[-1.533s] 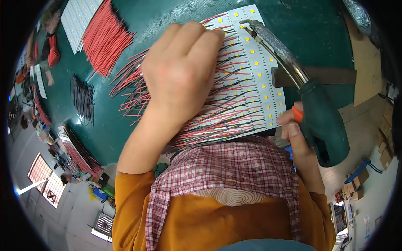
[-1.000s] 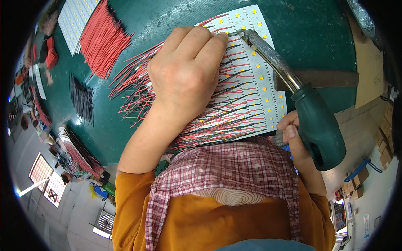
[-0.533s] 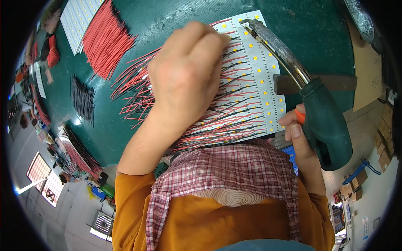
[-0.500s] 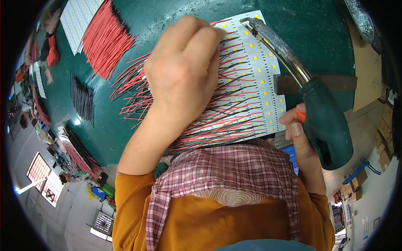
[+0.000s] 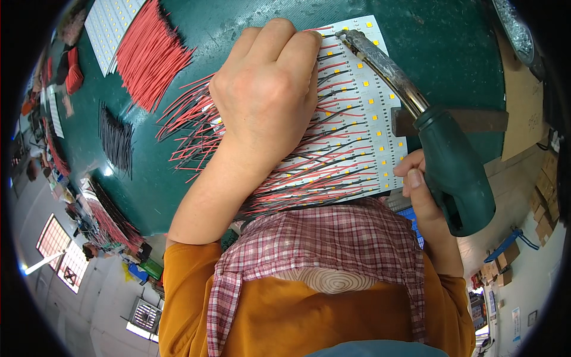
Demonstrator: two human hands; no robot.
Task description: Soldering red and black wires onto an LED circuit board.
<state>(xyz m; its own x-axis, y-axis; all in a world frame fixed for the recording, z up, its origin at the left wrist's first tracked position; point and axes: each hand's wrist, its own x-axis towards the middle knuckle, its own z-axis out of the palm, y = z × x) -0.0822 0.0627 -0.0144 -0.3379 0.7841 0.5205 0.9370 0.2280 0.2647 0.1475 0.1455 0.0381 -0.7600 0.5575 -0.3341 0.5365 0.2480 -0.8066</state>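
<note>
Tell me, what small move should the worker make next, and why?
Probably a slight lift of the green-handled soldering iron by the right hand, with the left hand steady. The iron's tip appears to be at the end of a black wire on the white board, and the left hand's fingers seem to steady that wire; whether the joint is finished isn't visible.

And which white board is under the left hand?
The wired board, with red and black wires across it and the soldering iron over it; the upper-left board lies apart.
</note>
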